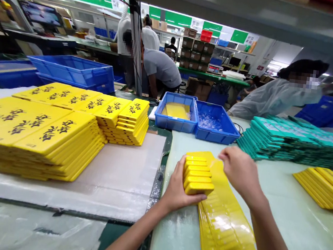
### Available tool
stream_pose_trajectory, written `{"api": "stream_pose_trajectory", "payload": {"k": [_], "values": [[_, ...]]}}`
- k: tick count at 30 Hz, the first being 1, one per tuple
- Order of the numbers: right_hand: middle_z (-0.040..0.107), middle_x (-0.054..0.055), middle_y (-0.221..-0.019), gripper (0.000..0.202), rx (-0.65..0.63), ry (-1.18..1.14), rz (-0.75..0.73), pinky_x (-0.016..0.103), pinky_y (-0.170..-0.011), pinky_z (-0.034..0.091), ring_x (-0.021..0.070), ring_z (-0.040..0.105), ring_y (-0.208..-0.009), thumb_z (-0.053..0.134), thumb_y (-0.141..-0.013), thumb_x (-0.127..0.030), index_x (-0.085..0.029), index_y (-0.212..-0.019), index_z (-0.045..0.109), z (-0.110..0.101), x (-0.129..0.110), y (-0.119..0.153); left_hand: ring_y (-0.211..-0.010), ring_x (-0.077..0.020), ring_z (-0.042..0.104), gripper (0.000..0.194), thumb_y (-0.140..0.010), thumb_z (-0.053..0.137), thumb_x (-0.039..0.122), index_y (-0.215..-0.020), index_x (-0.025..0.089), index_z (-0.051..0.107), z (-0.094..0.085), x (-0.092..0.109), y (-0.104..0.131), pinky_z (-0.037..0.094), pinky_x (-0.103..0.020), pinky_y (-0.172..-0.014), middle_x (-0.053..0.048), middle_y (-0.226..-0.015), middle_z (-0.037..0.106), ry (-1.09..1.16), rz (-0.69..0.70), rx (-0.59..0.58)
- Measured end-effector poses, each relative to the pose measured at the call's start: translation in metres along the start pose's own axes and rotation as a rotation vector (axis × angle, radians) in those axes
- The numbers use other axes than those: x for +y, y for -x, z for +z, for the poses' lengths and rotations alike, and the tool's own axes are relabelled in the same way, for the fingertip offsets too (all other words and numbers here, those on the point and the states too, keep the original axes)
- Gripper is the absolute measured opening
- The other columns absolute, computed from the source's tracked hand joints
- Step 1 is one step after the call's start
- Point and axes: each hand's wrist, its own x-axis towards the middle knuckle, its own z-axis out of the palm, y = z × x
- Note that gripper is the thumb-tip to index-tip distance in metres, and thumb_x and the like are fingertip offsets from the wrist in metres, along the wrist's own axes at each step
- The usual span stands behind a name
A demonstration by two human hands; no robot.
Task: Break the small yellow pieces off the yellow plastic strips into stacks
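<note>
My left hand (177, 188) is wrapped round a small stack of several yellow cases (198, 177), held with their ends facing me. Just to the right, my right hand (238, 167) is raised with its fingers pinched together; what they hold, if anything, is too small and blurred to tell. Beneath both hands a long row of overlapping glossy yellow sheets (226, 232) runs down the pale work surface towards me. On the left lie big stacks of yellow cases with black writing (37, 126).
Two blue bins stand ahead, one with yellow pieces (175, 123), one with clear bits (216, 135). Teal stacks (268, 142) and a yellow stack (324, 187) lie right. Large blue crates (73, 70) are back left. A person in a pale gown (265, 98) leans in at right; others work behind.
</note>
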Motion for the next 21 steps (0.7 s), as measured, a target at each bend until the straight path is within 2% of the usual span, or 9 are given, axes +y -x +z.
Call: {"api": "stream_pose_trajectory", "payload": {"k": [2, 3, 5, 7, 11, 13, 15, 17, 21], "values": [[0.071, 0.007, -0.083, 0.015, 0.084, -0.114, 0.019, 0.033, -0.067, 0.039, 0.0215, 0.062, -0.073, 0.063, -0.093, -0.019, -0.018, -0.080, 0.070, -0.002, 0.003, -0.004, -0.152, -0.0448, 0.039, 0.135, -0.058, 0.096, 0.059, -0.162, 0.020, 0.018, 0.000, 0.001, 0.000, 0.027, -0.065, -0.129, -0.021, -0.162, 0.039, 0.002, 0.001, 0.009], [0.072, 0.006, -0.082, 0.014, 0.054, -0.231, -0.015, 0.032, -0.068, 0.041, 0.0210, 0.063, -0.074, 0.065, -0.093, -0.021, -0.019, -0.081, 0.071, 0.000, -0.002, -0.006, -0.152, -0.0448, 0.040, 0.135, -0.058, 0.096, 0.057, -0.162, 0.021, 0.019, 0.000, 0.001, 0.000, 0.028, -0.065, -0.129, -0.020, -0.162, 0.040, 0.009, -0.003, 0.010], [0.074, 0.003, -0.084, 0.010, -0.104, -0.447, -0.108, 0.030, -0.072, 0.045, 0.0196, 0.066, -0.077, 0.069, -0.092, -0.021, -0.020, -0.083, 0.074, 0.007, -0.017, -0.007, -0.151, -0.0438, 0.042, 0.132, -0.060, 0.097, 0.053, -0.163, 0.022, 0.020, 0.000, 0.002, 0.000, 0.030, -0.063, -0.128, -0.019, -0.161, 0.042, 0.038, -0.013, 0.007], [0.075, 0.002, -0.086, 0.007, -0.249, -0.503, -0.153, 0.030, -0.076, 0.046, 0.0190, 0.067, -0.079, 0.071, -0.089, -0.018, -0.021, -0.084, 0.075, 0.014, -0.032, -0.008, -0.149, -0.0425, 0.045, 0.129, -0.061, 0.096, 0.050, -0.163, 0.023, 0.021, 0.000, 0.003, 0.000, 0.033, -0.062, -0.128, -0.017, -0.159, 0.044, 0.065, -0.018, 0.003], [0.075, 0.005, -0.089, 0.011, -0.340, -0.207, -0.163, 0.030, -0.072, 0.041, 0.0205, 0.066, -0.082, 0.068, -0.089, -0.012, -0.019, -0.082, 0.071, 0.012, -0.032, -0.016, -0.149, -0.0431, 0.044, 0.132, -0.059, 0.097, 0.052, -0.163, 0.022, 0.020, 0.001, 0.000, 0.000, 0.031, -0.063, -0.127, -0.018, -0.159, 0.042, 0.034, -0.019, 0.009], [0.074, 0.008, -0.089, 0.014, -0.284, 0.031, -0.106, 0.031, -0.066, 0.035, 0.0213, 0.065, -0.078, 0.065, -0.090, -0.008, -0.017, -0.080, 0.070, 0.004, -0.020, -0.023, -0.150, -0.0435, 0.042, 0.135, -0.059, 0.097, 0.054, -0.163, 0.021, 0.018, 0.001, -0.002, 0.000, 0.030, -0.064, -0.128, -0.019, -0.160, 0.042, 0.018, -0.012, 0.013], [0.073, 0.010, -0.090, 0.015, -0.169, 0.111, -0.044, 0.031, -0.064, 0.033, 0.0215, 0.064, -0.077, 0.063, -0.091, -0.008, -0.016, -0.081, 0.069, 0.000, -0.011, -0.031, -0.150, -0.0438, 0.041, 0.135, -0.059, 0.097, 0.055, -0.163, 0.021, 0.017, 0.001, -0.002, 0.000, 0.028, -0.064, -0.128, -0.020, -0.160, 0.041, 0.012, 0.002, 0.016], [0.073, 0.008, -0.089, 0.014, -0.122, -0.079, -0.068, 0.030, -0.067, 0.037, 0.0207, 0.065, -0.079, 0.063, -0.093, -0.011, -0.017, -0.082, 0.070, 0.003, -0.011, -0.036, -0.150, -0.0436, 0.042, 0.135, -0.059, 0.097, 0.054, -0.163, 0.021, 0.018, 0.000, 0.000, 0.000, 0.028, -0.064, -0.128, -0.020, -0.160, 0.041, 0.013, 0.004, 0.013], [0.075, 0.002, -0.083, 0.009, -0.329, -0.510, -0.208, 0.027, -0.071, 0.044, 0.0173, 0.063, -0.076, 0.067, -0.091, -0.015, -0.019, -0.085, 0.073, 0.023, -0.029, -0.037, -0.147, -0.0418, 0.046, 0.128, -0.062, 0.095, 0.051, -0.162, 0.023, 0.022, -0.001, 0.007, 0.000, 0.032, -0.062, -0.127, -0.018, -0.156, 0.046, 0.046, -0.009, 0.008]]}}
